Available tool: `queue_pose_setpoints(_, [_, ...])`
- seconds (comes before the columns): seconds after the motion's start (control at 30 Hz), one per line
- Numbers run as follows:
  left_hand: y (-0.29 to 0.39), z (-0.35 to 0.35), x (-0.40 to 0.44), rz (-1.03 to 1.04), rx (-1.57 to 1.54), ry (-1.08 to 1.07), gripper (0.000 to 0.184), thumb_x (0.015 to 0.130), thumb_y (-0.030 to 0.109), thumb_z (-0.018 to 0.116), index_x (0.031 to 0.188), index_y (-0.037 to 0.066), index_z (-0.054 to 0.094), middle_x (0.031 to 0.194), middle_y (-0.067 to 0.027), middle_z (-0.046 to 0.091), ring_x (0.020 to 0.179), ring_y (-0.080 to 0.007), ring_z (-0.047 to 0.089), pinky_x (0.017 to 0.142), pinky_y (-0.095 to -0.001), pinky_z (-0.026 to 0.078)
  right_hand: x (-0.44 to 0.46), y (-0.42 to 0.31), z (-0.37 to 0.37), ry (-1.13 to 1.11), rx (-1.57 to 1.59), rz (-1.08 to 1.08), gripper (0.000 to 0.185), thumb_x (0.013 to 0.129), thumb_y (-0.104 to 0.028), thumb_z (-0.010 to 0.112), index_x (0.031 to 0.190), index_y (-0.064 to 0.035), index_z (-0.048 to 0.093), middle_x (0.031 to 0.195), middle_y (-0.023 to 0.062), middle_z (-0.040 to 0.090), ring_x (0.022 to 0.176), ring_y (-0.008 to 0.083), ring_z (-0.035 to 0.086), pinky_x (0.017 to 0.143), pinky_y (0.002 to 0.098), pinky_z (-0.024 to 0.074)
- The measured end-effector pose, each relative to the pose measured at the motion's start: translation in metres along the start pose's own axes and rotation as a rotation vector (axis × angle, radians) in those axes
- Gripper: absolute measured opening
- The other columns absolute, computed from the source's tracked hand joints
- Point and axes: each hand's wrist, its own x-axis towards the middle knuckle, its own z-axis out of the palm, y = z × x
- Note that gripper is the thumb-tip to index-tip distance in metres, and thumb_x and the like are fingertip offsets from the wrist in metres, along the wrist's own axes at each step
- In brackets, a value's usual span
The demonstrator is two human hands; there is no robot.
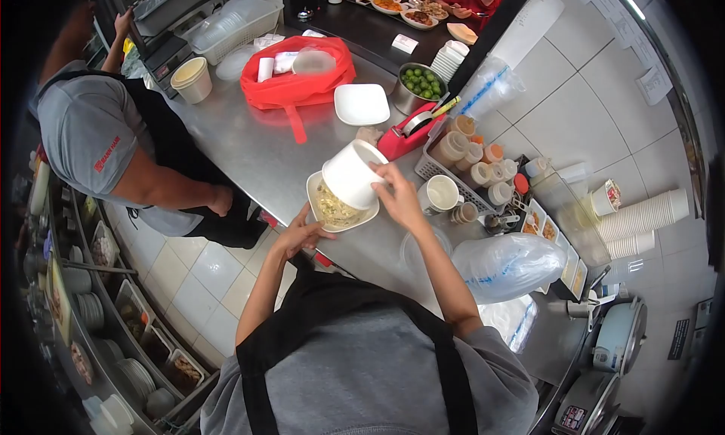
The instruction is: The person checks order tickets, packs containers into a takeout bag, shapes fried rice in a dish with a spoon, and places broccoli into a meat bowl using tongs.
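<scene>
The right hand point(398, 198) grips a tipped white tub point(352, 175) above pale, green-flecked food point(334, 208); the left point(299, 235) supports the squarish white bowl point(361, 218).

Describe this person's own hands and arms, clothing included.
The left hand and right hand wear no gloves, and no watch or band shows at either wrist. The forearms are uncovered up to loose, plain grey short sleeves, left and right. Wide black straps run over the shoulders. Whether there are rings is too small to tell.
</scene>
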Motion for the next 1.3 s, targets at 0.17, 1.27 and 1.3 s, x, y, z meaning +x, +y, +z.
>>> queue_pose_setpoints(0.17, [-0.013,-0.034,-0.019,0.14,0.159,0.398,0.03,0.089,0.023,0.049,0.114,0.006,0.046,0.055,0.0029,0.047,0.04,-0.0029,0.028,0.038,-0.0191,0.026,-0.002,0.016,-0.03,0.113,0.437,0.296,0.013,0.085,-0.01,0.054,0.095,-0.0087,0.045,0.094,0.0011,0.056,0.087,0.011,0.053,0.083,0.0339,0.0424])
queue_pose_setpoints(1.27, [0.149,-0.248,0.05,0.564,1.057,1.355,0.025,0.08,0.02,0.058,0.101,0.009,0.05,0.109,-0.0183,0.048,0.088,-0.0413,0.055,0.073,-0.0472,0.044,0.253,-0.09,0.219,-0.256,0.095,-0.436,0.041,0.079,-0.008,0.058,0.119,-0.0097,0.047,0.123,0.0105,0.041,0.103,0.0226,0.052,0.084,0.0336,0.0432])
queue_pose_setpoints(1.3, [0.156,-0.249,0.051,0.556,1.013,1.347,0.025,0.08,0.02,0.058,0.101,0.009,0.05,0.109,-0.0182,0.048,0.089,-0.0411,0.054,0.073,-0.0465,0.044,0.285,-0.084,0.254,-0.151,-0.03,-0.585,0.041,0.079,-0.008,0.058,0.119,-0.0093,0.047,0.123,0.0122,0.04,0.103,0.0256,0.052,0.084,0.0343,0.0435])
